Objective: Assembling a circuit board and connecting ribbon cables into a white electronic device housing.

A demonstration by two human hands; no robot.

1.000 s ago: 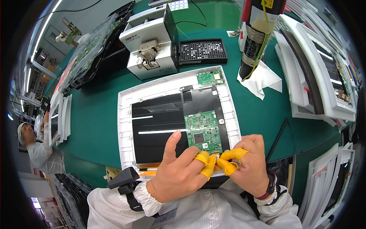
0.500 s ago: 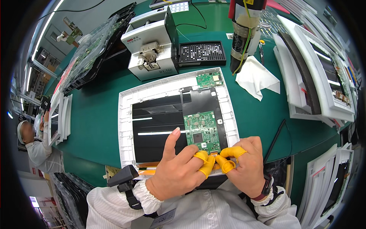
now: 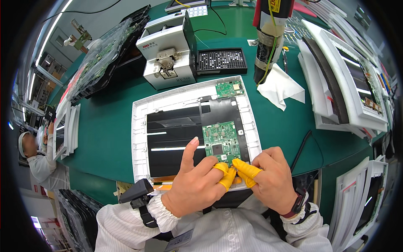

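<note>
A green circuit board [image 3: 221, 138] with a square dark chip lies on the black backing of a white-framed display panel [image 3: 140, 138]. My left hand [image 3: 197, 178] is at the board's near edge, index finger stretched out over the dark screen, while its yellow-cotted thumb and another finger pinch together. From the right, my right hand [image 3: 270, 180] meets it there, its yellow-cotted fingertips pressed together against the board's edge. Whatever sits between the fingertips is hidden. Orange film [image 3: 163, 186] runs along the panel's near edge. A smaller green board [image 3: 229, 88] sits at the panel's far right corner.
Behind the panel stand a white screw-feeder machine [image 3: 166, 54] and a black tray of small parts [image 3: 221, 61]. A white cloth [image 3: 282, 88] lies by a dark wrapped cylinder [image 3: 265, 54]. White frames [image 3: 336, 84] are stacked at right, bagged boards [image 3: 100, 59] at left. A co-worker [image 3: 37, 159] is far left.
My right fingers have shifted from a curled grip to straighter fingertips at the board's edge. An orange strip seen between the fingertips before is now covered. My left hand has barely moved.
</note>
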